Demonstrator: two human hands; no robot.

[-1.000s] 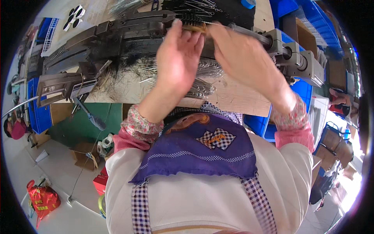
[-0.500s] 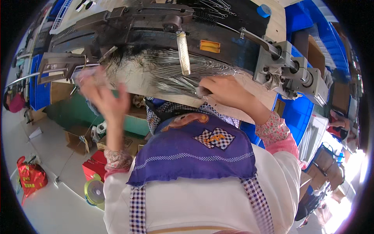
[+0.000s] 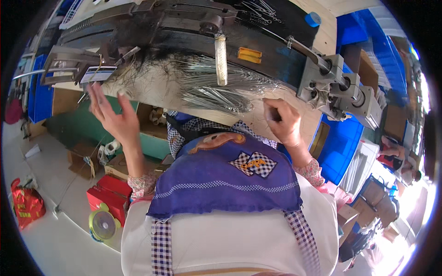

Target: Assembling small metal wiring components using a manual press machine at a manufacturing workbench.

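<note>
My left hand (image 3: 116,117) has its fingers stretched and spread, with nothing in them. Its fingertips are just below a small printed card (image 3: 98,74) at the metal bracket (image 3: 62,69) on the left of the bench. My right hand (image 3: 284,120) is curled loosely at the bench's front edge, fingers bent toward the thumb; whatever lies inside the curl, if anything, is hidden. To its left lies a heap of thin bent metal wires (image 3: 214,99), apart from the hand. Above the heap hangs a lever handle wrapped in pale tape (image 3: 221,62).
A dark metal machine (image 3: 179,34) runs along the back, with black bristle scraps (image 3: 149,57) beneath it. An orange tray (image 3: 249,55) sits on it. On the right stands a clamp block (image 3: 338,87), above a blue bin (image 3: 338,152). Looped wire pieces (image 3: 262,11) lie farther back.
My right hand has left the wire heap and drawn back to the right and toward me. My left hand has dropped slightly away from the bracket, uncovering the card.
</note>
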